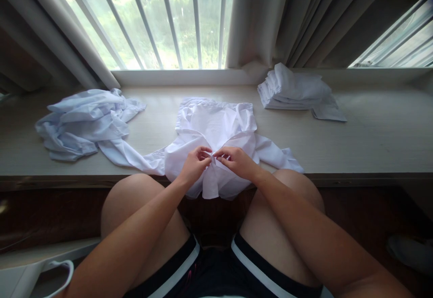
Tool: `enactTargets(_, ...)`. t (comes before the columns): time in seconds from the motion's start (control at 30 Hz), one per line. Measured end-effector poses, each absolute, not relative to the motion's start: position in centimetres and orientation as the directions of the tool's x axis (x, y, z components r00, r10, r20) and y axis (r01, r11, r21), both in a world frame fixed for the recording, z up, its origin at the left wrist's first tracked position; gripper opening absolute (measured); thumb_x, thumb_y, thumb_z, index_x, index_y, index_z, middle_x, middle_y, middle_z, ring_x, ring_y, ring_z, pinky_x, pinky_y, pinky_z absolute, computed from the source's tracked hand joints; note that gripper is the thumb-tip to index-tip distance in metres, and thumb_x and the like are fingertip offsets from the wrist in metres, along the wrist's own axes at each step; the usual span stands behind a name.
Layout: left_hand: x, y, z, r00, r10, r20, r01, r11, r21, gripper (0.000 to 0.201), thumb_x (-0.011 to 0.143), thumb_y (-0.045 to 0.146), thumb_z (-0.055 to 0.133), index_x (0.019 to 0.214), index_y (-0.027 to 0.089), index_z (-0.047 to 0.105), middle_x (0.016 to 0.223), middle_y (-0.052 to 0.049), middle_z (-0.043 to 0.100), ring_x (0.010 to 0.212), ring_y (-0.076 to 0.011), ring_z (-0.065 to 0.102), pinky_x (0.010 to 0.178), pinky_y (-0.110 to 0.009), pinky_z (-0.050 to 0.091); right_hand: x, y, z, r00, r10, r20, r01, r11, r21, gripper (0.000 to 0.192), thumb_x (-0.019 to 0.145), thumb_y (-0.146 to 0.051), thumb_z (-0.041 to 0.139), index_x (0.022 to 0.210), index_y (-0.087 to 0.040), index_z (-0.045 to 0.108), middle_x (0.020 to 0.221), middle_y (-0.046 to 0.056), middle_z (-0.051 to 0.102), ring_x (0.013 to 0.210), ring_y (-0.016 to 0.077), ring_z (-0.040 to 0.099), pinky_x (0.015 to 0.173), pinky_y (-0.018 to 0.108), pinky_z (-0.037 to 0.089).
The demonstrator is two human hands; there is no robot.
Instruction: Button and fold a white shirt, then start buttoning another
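A white shirt [219, 120] lies spread on the ledge in front of me, its sleeves out to both sides and its near end hanging over the front edge. My left hand [198, 162] pinches the shirt's front near the middle. From the other side, my right hand [233, 159] pinches the cloth at the same spot, the fingertips of both hands almost touching. Any button between the fingers is too small or hidden to make out. Below the hands the front strip of the shirt hangs down between my knees.
On the left of the ledge [365, 149] lies a crumpled heap of white clothes [84, 120]. A folded white stack [294, 90] sits at the back right. Behind are a barred window [152, 32] and grey curtains [264, 18]. A white chair part [27, 275] shows at lower left.
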State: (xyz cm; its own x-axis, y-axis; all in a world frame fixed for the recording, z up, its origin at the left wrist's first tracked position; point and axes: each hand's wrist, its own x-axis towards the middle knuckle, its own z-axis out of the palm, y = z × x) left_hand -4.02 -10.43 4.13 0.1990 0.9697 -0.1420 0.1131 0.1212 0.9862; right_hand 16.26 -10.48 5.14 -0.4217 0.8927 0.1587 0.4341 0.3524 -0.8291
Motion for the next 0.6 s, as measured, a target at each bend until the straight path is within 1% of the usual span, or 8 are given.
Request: enactTargets(0.6,-3.98,-10.43,4.19,0.227,0.966,-0.12,0.14,0.09,0.986,0.031,0.078,0.025,0.07,0.107,0.017,0.063,0.079,0.0,0.066,0.064,-0.0109,0.06,0.06,-0.022,0.045,16.04,-10.39,4.85,-0.419,0.893,0.163,0.422,0.35,-0.836,0.017,0.092,-0.017,0.065,0.104,-0.02,0.076,0.098,0.001,0.076,0.081,0.0122,0.068,0.075,0.023,0.052)
